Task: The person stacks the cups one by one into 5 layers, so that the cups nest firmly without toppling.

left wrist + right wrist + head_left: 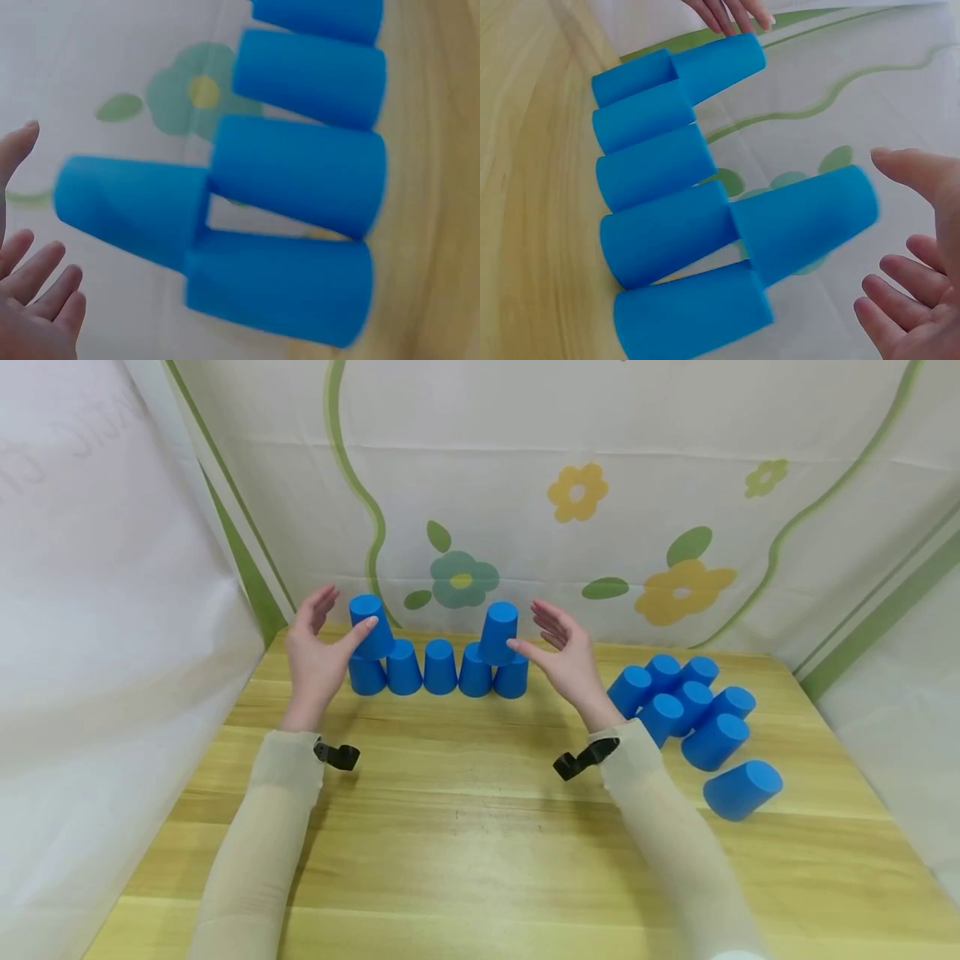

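Observation:
Several blue cups [440, 668] stand upside down in a row near the back of the wooden table. At the row's left end, an upper cup [367, 625] sits across the tops of two row cups; another upper cup [498, 635] does the same at the right end. My left hand [317, 660] is beside the left upper cup, fingers spread and relaxed; the left wrist view has a gap between them and the cup. Beside the right upper cup is my right hand [567, 664], its thumb and fingers apart and off the cup in the right wrist view.
To the right, more upside-down blue cups [692, 706] stand in a cluster, partly behind my right forearm. One single cup [742, 790] stands nearer the front. A white cloth [480, 468] printed with flowers hangs behind the table [465, 860].

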The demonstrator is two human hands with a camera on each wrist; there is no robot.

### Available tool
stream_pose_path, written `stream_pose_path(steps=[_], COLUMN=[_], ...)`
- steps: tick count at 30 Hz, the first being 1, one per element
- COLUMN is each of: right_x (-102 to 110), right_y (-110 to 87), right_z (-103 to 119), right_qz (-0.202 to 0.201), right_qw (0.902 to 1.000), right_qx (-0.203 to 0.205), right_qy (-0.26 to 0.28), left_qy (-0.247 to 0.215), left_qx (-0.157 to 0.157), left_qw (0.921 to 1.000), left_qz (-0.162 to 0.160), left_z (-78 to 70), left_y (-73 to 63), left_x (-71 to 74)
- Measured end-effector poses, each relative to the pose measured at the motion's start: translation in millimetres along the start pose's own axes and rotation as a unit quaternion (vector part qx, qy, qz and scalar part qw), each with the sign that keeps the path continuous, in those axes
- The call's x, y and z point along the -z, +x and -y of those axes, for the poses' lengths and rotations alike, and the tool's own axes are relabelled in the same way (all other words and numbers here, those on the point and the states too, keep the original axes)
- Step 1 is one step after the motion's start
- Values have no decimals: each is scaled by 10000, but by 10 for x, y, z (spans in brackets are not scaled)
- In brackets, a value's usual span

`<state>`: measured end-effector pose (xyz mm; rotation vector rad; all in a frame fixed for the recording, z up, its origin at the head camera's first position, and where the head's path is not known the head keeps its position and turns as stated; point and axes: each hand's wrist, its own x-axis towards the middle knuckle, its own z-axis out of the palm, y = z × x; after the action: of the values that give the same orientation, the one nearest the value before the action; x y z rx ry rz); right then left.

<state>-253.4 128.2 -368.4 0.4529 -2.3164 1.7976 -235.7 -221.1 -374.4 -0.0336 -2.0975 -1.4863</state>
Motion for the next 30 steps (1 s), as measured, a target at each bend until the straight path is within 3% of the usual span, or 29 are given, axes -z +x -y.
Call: stream_pose_path(steps=[6,8,11,13,18,25,30], right_x=[274,375,529,632,859,1139,1378], right_y=[-155,-219,-321,-401,-635,-965,-1176], right_z=[100,123,137,134,134,34,-36], right_qz=[-159,-249,-394,-502,-602,-524,-661], right_qw=[9993,9986,9968,9954,9930,9886,9826], right_qx=[220,249,318,345,216,-397,-534], right_qy=[-240,-396,-611,-739,-989,-1354,-1653], left_qy=[-171,-266,-293,-290,-269,-357,-480], left_qx=[-607,-780,-913,-955,-1192,-1549,-1492], left_qw=[9977,9965,9953,9946,9896,9744,9634], left_qz=[-245,-163,108,299,754,1590,2174], left_z=[-592,-759,-893,-886,-669,-559,-517], left_y=[-179,-248,-320,-350,-393,-593,-768], left_x=[-53,-86,-153,-220,-433,-784,-1060])
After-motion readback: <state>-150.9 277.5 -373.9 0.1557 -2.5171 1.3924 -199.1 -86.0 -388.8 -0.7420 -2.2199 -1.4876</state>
